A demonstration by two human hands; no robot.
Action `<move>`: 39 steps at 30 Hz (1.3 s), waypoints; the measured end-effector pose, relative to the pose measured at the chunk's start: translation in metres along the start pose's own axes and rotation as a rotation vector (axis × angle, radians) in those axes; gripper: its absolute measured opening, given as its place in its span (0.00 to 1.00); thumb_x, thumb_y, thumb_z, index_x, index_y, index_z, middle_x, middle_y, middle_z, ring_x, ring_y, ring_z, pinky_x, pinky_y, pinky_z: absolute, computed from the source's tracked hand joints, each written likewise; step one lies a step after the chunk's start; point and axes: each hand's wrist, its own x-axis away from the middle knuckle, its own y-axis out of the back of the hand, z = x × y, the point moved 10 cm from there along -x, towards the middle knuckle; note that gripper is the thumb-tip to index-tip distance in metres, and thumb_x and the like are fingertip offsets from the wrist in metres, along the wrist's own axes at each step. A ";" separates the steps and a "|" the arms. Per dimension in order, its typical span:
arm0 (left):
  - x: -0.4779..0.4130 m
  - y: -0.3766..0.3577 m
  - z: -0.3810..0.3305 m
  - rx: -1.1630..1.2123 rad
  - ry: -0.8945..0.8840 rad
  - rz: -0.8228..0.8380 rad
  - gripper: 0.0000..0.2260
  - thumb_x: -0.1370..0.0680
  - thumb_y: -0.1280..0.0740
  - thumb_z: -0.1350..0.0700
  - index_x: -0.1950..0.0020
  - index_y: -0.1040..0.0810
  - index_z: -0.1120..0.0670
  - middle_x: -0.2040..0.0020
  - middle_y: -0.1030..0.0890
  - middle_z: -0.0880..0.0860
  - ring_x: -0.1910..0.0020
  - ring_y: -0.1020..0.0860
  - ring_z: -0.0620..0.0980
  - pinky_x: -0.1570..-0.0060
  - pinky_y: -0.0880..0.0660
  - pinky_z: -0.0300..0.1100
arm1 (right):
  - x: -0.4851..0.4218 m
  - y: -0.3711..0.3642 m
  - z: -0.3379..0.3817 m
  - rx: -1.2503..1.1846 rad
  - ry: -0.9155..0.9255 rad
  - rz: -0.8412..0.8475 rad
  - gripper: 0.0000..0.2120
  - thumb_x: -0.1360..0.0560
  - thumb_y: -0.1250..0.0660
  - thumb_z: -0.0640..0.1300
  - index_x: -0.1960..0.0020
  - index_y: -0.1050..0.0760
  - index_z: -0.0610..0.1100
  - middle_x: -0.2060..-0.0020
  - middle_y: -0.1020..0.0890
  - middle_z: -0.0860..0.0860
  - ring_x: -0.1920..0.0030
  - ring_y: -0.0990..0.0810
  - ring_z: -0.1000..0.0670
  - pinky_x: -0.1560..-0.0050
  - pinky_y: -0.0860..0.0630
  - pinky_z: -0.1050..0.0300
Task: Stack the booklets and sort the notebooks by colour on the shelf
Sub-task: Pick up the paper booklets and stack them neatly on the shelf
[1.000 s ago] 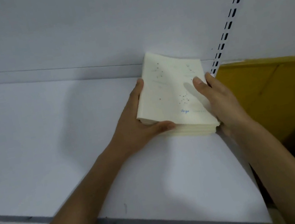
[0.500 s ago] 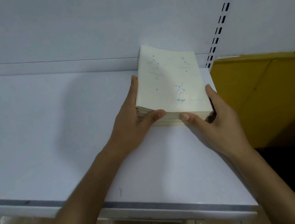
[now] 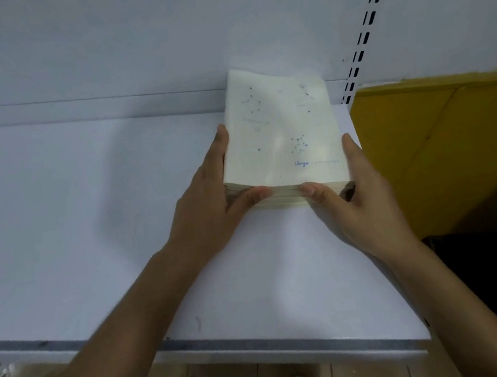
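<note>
- Your two hands, left hand (image 3: 206, 202) and right hand (image 3: 362, 201), both grip one stack of cream booklets (image 3: 280, 129).
- One white shelf (image 3: 77, 202) carries it; its booklets blur uncountably.

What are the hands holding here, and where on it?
The cream booklet stack: the left hand grips its near-left corner, the right hand its near-right corner.

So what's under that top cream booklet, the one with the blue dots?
More booklets, only their near edges showing, resting on the white shelf. The top booklet hides their covers; their number is unclear.
</note>
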 end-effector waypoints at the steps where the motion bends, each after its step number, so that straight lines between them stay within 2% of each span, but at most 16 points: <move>1: 0.000 -0.001 0.001 0.011 0.007 0.003 0.44 0.31 0.37 0.32 0.23 0.53 0.46 0.24 0.41 0.43 0.29 0.35 0.45 0.38 0.32 0.47 | 0.001 0.001 0.002 0.010 0.004 -0.017 0.27 0.28 0.30 0.54 0.33 0.36 0.52 0.48 0.26 0.74 0.47 0.28 0.74 0.55 0.30 0.79; 3: 0.001 -0.003 0.003 0.042 0.018 0.011 0.44 0.32 0.37 0.32 0.23 0.52 0.46 0.24 0.42 0.43 0.28 0.37 0.44 0.36 0.33 0.47 | 0.004 0.002 0.006 0.013 0.006 -0.028 0.25 0.27 0.28 0.49 0.36 0.37 0.57 0.52 0.29 0.82 0.50 0.32 0.80 0.58 0.35 0.83; 6: 0.001 0.000 0.003 0.068 0.009 -0.011 0.43 0.31 0.37 0.33 0.23 0.49 0.49 0.23 0.42 0.46 0.27 0.40 0.45 0.31 0.37 0.46 | 0.003 0.002 0.006 0.041 -0.047 0.003 0.23 0.29 0.26 0.51 0.38 0.30 0.54 0.49 0.21 0.67 0.48 0.23 0.68 0.59 0.29 0.77; 7: 0.001 0.000 0.001 0.080 0.005 -0.005 0.42 0.30 0.36 0.34 0.23 0.48 0.50 0.24 0.41 0.48 0.27 0.40 0.46 0.30 0.37 0.47 | 0.003 0.004 0.008 0.077 -0.068 0.000 0.24 0.30 0.26 0.51 0.38 0.30 0.51 0.50 0.21 0.64 0.48 0.23 0.67 0.60 0.29 0.76; 8: 0.001 0.001 -0.001 0.103 0.003 0.018 0.40 0.29 0.34 0.37 0.23 0.47 0.50 0.24 0.39 0.50 0.27 0.39 0.47 0.30 0.37 0.48 | 0.005 0.007 0.013 0.139 -0.084 -0.019 0.26 0.30 0.26 0.52 0.37 0.31 0.49 0.49 0.23 0.64 0.47 0.25 0.68 0.57 0.29 0.76; 9: 0.002 0.002 -0.004 0.128 -0.004 0.046 0.37 0.27 0.33 0.40 0.24 0.45 0.50 0.25 0.37 0.51 0.28 0.36 0.49 0.31 0.36 0.49 | 0.008 0.011 0.020 0.255 -0.097 -0.052 0.30 0.30 0.26 0.53 0.33 0.33 0.45 0.45 0.24 0.60 0.43 0.27 0.68 0.50 0.29 0.73; 10: 0.005 0.005 -0.006 0.127 -0.019 0.066 0.34 0.25 0.33 0.43 0.24 0.44 0.50 0.26 0.35 0.51 0.30 0.34 0.50 0.32 0.35 0.50 | 0.013 0.013 0.029 0.416 -0.104 -0.086 0.35 0.30 0.28 0.55 0.29 0.37 0.44 0.37 0.27 0.53 0.35 0.31 0.62 0.40 0.31 0.65; 11: 0.013 0.012 -0.006 0.071 -0.040 0.070 0.32 0.24 0.35 0.44 0.24 0.44 0.51 0.26 0.35 0.52 0.29 0.35 0.51 0.31 0.36 0.48 | 0.020 0.012 0.041 0.556 -0.100 -0.127 0.38 0.29 0.29 0.58 0.26 0.40 0.44 0.30 0.33 0.49 0.28 0.38 0.54 0.33 0.36 0.54; 13: 0.037 0.036 -0.005 -0.170 -0.128 0.036 0.32 0.22 0.38 0.43 0.23 0.46 0.53 0.24 0.40 0.52 0.26 0.40 0.50 0.31 0.44 0.41 | 0.040 -0.002 0.073 0.637 -0.055 -0.208 0.40 0.28 0.32 0.61 0.25 0.43 0.45 0.24 0.41 0.47 0.25 0.45 0.48 0.29 0.43 0.47; 16: 0.088 0.083 0.005 -0.494 -0.259 -0.035 0.31 0.21 0.44 0.40 0.23 0.47 0.53 0.22 0.46 0.51 0.24 0.47 0.50 0.28 0.48 0.43 | 0.074 -0.055 0.120 0.602 0.044 -0.181 0.38 0.27 0.35 0.63 0.24 0.42 0.45 0.24 0.42 0.47 0.24 0.45 0.48 0.28 0.45 0.48; 19: 0.139 0.141 0.028 -0.670 -0.239 -0.072 0.30 0.21 0.46 0.40 0.23 0.46 0.54 0.22 0.48 0.52 0.23 0.50 0.51 0.27 0.49 0.49 | 0.104 -0.128 0.162 0.592 0.152 -0.079 0.37 0.26 0.37 0.62 0.24 0.43 0.45 0.24 0.42 0.46 0.24 0.45 0.48 0.28 0.46 0.51; 23: 0.224 0.234 0.062 -0.840 -0.242 -0.208 0.28 0.23 0.35 0.44 0.28 0.32 0.59 0.26 0.36 0.57 0.27 0.37 0.57 0.32 0.37 0.56 | 0.140 -0.232 0.203 0.599 0.233 0.081 0.37 0.24 0.39 0.63 0.23 0.45 0.45 0.23 0.44 0.46 0.23 0.48 0.48 0.26 0.49 0.52; 27: 0.323 0.319 0.114 -1.051 -0.092 -0.241 0.29 0.23 0.43 0.43 0.28 0.32 0.60 0.27 0.35 0.58 0.28 0.35 0.59 0.34 0.33 0.58 | 0.184 -0.343 0.241 0.577 0.321 0.271 0.36 0.23 0.41 0.62 0.23 0.47 0.43 0.23 0.45 0.45 0.23 0.49 0.47 0.26 0.49 0.49; 29: 0.371 0.356 0.138 -1.122 0.040 -0.261 0.28 0.23 0.40 0.43 0.29 0.31 0.61 0.27 0.34 0.59 0.29 0.34 0.59 0.34 0.34 0.58 | 0.211 -0.397 0.266 0.574 0.406 0.350 0.37 0.23 0.41 0.62 0.23 0.47 0.43 0.23 0.45 0.44 0.23 0.49 0.46 0.26 0.49 0.49; 33: 0.439 0.408 0.171 -1.162 0.240 -0.312 0.30 0.28 0.28 0.47 0.31 0.29 0.62 0.30 0.30 0.60 0.32 0.30 0.60 0.37 0.31 0.59 | 0.261 -0.476 0.307 0.552 0.556 0.447 0.36 0.23 0.42 0.62 0.23 0.47 0.43 0.23 0.45 0.44 0.24 0.48 0.46 0.25 0.48 0.47; 39: 0.459 0.436 0.216 -1.145 0.313 -0.331 0.31 0.25 0.34 0.44 0.27 0.35 0.60 0.27 0.35 0.58 0.29 0.34 0.58 0.34 0.33 0.57 | 0.268 -0.536 0.334 0.528 0.624 0.478 0.35 0.23 0.40 0.60 0.23 0.46 0.43 0.24 0.44 0.43 0.24 0.46 0.45 0.27 0.47 0.47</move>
